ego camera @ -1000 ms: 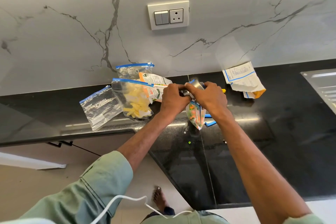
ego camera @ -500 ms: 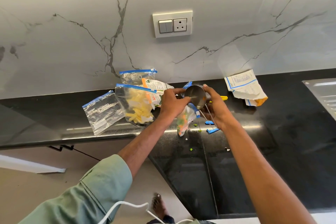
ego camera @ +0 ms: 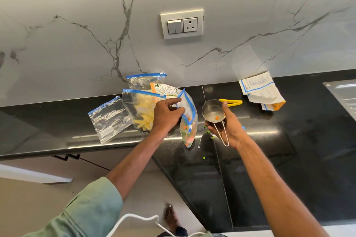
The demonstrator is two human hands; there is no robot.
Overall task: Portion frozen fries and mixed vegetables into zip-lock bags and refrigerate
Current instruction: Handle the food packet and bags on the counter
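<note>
My left hand (ego camera: 167, 115) pinches the blue-zip rim of a clear zip-lock bag (ego camera: 189, 125) that holds orange and green mixed vegetables and hangs with its bottom on the black counter (ego camera: 289, 150). My right hand (ego camera: 228, 128) grips the wire handle of a small steel measuring cup (ego camera: 212, 110), held upright just right of the bag, with a carrot bit left inside. A zip-lock bag of fries (ego camera: 141, 113) leans behind my left hand. The printed vegetable packet (ego camera: 165, 90) lies behind it.
An empty zip-lock bag (ego camera: 109, 119) lies at the left, another (ego camera: 144, 81) leans on the marble wall. A yellow clip (ego camera: 231, 102) and a torn packet (ego camera: 262, 90) lie at the right. Spilled peas (ego camera: 208, 132) dot the counter. A steel sink edge (ego camera: 342, 94) is far right.
The cup has come off the bag's mouth and moved right, now upright. My left hand keeps the bag's rim; the hands have parted.
</note>
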